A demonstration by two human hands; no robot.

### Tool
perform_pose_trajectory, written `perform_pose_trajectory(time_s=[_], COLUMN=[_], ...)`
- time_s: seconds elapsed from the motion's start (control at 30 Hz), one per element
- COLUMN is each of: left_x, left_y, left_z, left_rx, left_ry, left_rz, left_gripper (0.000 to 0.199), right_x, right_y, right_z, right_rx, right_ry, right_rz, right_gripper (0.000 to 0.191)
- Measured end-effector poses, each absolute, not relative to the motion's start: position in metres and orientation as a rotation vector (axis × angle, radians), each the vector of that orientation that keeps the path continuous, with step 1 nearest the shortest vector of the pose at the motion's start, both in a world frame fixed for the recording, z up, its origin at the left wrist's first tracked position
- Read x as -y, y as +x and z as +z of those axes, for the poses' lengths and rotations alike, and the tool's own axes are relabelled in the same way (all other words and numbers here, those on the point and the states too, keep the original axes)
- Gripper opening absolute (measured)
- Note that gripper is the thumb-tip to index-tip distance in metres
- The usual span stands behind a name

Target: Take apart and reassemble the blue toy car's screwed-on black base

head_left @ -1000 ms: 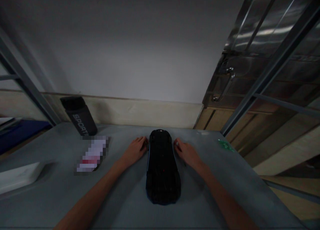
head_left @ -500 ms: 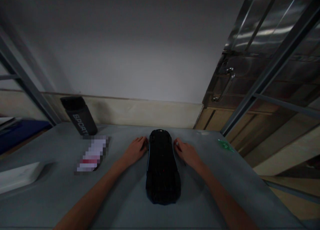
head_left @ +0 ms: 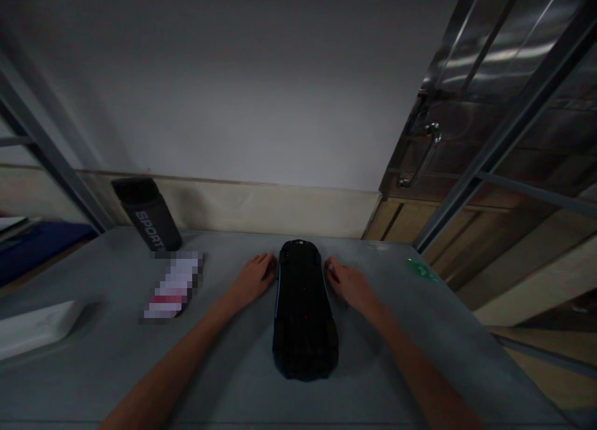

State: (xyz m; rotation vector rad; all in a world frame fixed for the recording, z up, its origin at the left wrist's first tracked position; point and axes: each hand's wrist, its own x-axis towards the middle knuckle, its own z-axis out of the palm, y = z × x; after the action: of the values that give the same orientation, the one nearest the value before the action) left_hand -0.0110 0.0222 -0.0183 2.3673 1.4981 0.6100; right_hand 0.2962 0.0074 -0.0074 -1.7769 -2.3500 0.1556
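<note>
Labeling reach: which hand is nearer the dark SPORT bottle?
Left. The left hand rests on the table by the black toy car's left side, with the bottle further left and back. The right hand is across the car.

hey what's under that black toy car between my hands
The black toy car lies straight on the grey table, left hand and right hand at its sides. Whatever sits beneath the car is covered.

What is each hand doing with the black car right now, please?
Left hand: open, fingertips at the black toy car's left side.
Right hand: open, fingertips at its right side.
</note>
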Motion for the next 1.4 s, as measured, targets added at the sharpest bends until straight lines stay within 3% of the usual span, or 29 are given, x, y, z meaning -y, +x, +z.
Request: perform_pose_trajectory(time_s=[0.2,0.4,0.67,0.73,0.87,1.07,1.4], left_x=[-0.020,-0.019,-0.016,-0.019,-0.023,-0.022,-0.023], left_y=[-0.010,-0.008,0.005,0.005,0.001,0.000,-0.001], left_z=[-0.008,-0.002,-0.020,-0.025,-0.030,-0.030,-0.031], left_rx=[-1.435,-1.362,-1.090,-1.085,-1.037,-1.110,-1.026], left_ry=[2.072,1.838,1.344,1.281,1.414,1.620,1.452], left_rz=[0.962,1.073,0.877,0.857,0.871,0.850,0.846], left_gripper=[0.032,0.040,0.103,0.102,0.083,0.067,0.079], right_x=[0.000,0.004,0.000,0.001,0.010,0.021,0.021], right_y=[0.299,0.300,0.295,0.293,0.286,0.280,0.278], right_z=[0.002,0.009,0.010,0.015,0.027,0.029,0.029], right_rx=[2.405,2.397,2.210,2.000,1.660,1.700,1.806], right_ry=[-1.717,-1.679,-1.575,-1.448,-1.130,-0.979,-0.961], right_rz=[0.179,0.201,0.212,0.222,0.109,-0.006,-0.022], right_gripper=[0.027,0.033,0.026,0.022,0.018,0.018,0.018])
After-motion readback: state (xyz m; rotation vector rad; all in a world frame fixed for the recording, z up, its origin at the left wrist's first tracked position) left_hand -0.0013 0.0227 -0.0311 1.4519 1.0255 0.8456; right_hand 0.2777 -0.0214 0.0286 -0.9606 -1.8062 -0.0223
